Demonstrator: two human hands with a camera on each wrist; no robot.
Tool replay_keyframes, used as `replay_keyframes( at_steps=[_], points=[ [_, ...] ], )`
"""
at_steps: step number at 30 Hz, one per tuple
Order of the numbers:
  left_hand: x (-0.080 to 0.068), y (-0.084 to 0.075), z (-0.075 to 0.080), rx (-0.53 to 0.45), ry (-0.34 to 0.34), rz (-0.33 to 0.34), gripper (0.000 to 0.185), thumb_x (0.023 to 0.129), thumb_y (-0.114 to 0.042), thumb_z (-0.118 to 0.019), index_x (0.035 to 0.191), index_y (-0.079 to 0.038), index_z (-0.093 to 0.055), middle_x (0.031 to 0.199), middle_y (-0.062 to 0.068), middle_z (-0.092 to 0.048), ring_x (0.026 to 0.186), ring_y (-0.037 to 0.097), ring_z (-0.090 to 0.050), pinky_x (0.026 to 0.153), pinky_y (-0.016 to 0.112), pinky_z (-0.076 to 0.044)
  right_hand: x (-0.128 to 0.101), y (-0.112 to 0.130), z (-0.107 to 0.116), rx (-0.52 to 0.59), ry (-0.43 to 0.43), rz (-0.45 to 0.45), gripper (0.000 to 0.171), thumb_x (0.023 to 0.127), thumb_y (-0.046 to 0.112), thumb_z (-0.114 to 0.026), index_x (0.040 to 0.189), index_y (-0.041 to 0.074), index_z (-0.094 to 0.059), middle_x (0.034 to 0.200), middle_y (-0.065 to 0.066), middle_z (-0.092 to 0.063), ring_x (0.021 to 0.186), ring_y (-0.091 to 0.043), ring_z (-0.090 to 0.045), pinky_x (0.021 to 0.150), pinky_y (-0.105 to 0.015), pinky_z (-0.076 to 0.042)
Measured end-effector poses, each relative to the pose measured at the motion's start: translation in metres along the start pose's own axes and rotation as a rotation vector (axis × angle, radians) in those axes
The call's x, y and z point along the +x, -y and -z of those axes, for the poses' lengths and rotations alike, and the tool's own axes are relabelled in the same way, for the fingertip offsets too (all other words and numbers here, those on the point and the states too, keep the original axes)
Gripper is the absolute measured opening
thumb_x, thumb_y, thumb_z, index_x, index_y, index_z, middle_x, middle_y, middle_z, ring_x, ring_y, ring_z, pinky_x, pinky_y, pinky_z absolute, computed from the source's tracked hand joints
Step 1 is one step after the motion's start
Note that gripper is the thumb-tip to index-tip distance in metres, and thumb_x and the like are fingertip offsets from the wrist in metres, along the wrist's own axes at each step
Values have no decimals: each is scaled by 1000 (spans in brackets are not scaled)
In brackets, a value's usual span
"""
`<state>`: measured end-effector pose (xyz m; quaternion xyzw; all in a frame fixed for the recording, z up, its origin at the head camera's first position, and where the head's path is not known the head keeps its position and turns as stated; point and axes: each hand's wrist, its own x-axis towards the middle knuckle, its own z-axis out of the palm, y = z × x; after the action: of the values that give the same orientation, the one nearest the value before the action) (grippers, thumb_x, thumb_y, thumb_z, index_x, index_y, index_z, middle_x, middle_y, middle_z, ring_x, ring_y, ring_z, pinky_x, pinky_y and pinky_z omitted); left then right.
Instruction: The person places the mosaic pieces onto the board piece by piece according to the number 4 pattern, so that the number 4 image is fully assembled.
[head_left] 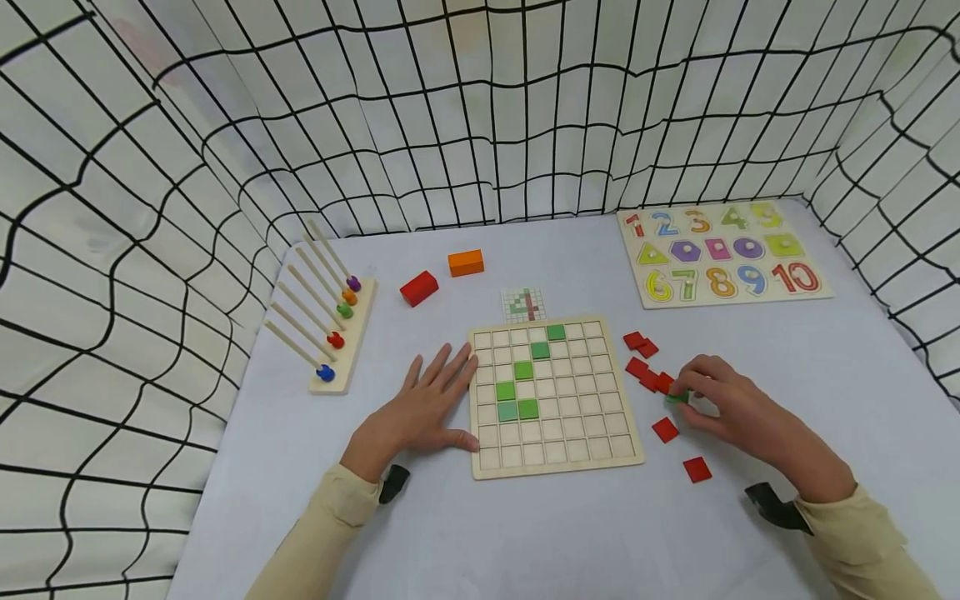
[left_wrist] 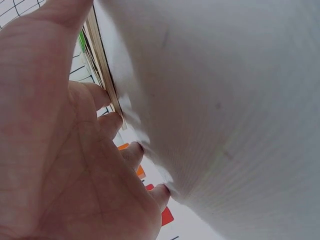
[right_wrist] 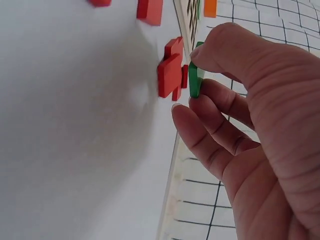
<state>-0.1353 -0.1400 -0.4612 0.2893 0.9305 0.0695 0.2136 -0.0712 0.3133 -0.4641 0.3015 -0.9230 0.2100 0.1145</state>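
A light wooden grid board (head_left: 558, 462) lies flat on the white table. Several green square tiles (head_left: 522, 370) sit in its cells, running from lower left up to the top. My left hand (head_left: 423, 408) rests beside the board with fingers spread, thumb and fingertips at its left edge. To the right of the board, my right hand (head_left: 738, 408) pinches a green tile (right_wrist: 195, 75) between thumb and fingers. Loose red tiles (head_left: 665, 430) are scattered below and beside that hand. A small pattern card (head_left: 523, 306) lies just behind the board.
A peg stand (head_left: 341, 367) with coloured beads stands at the left. A red cylinder (head_left: 419, 288) and an orange block (head_left: 466, 263) lie behind the left hand. At the back right is a number puzzle board (head_left: 731, 254). Black netting (head_left: 495, 108) surrounds the table.
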Motion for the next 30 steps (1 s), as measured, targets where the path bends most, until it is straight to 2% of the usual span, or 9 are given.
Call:
replay_keyframes(
  at_steps=[5, 9, 12, 15, 21, 25, 30],
  points=[
    [1, 1, -2, -1, 12, 16, 126, 86, -71, -77, 174, -13, -8, 184, 8, 1, 170, 38, 4, 134, 69, 0, 13, 9, -3, 26, 16, 27, 41, 71, -3, -96, 99, 16, -73, 107, 1, -61, 101, -11, -56, 79, -11, -57],
    [1, 2, -2, -9, 17, 21, 126, 86, -71, -77, 174, -13, -8, 184, 7, 2, 170, 38, 5, 134, 69, 0, 27, 13, -8, 70, 2, 112, 45, 68, -6, -96, 100, 14, -72, 107, 1, -61, 98, -11, -56, 71, -21, -60],
    [1, 2, -2, -11, 19, 22, 126, 86, -71, -77, 174, -14, -8, 184, 7, 3, 170, 38, 5, 134, 68, 1, 39, 17, -13, 91, -11, 187, 46, 67, -8, -95, 100, 13, -71, 106, -1, -60, 96, -11, -55, 71, -18, -58],
    [1, 1, -2, -16, 17, 19, 126, 86, -71, -77, 174, -14, -8, 184, 7, 2, 170, 38, 5, 134, 68, 1, 50, 24, -17, 108, 1, 220, 41, 70, -8, -93, 99, 12, -71, 105, -1, -60, 96, -10, -55, 74, -14, -55],
    [0, 0, 0, -21, 16, 10, 126, 86, -70, -77, 174, -13, -8, 184, 7, 2, 170, 39, 5, 134, 69, 0, 71, 42, -28, 146, 120, 177, 26, 84, -2, -87, 100, 11, -73, 106, -3, -61, 96, -14, -57, 77, -21, -57],
    [0, -1, 1, -19, 17, 8, 126, 86, -70, -78, 174, -13, -8, 184, 7, 3, 170, 39, 5, 134, 68, 1, 83, 54, -38, 153, 187, 147, 19, 89, 1, -84, 101, 11, -73, 109, -5, -63, 100, -16, -58, 78, -23, -59],
    [-1, -1, 1, -18, 18, 10, 125, 86, -69, -78, 174, -13, -8, 184, 7, 2, 170, 39, 5, 134, 69, 1, 95, 62, -55, 170, 178, 224, 16, 88, 2, -85, 97, 9, -74, 107, -7, -64, 99, -17, -58, 80, -23, -60]
  ],
)
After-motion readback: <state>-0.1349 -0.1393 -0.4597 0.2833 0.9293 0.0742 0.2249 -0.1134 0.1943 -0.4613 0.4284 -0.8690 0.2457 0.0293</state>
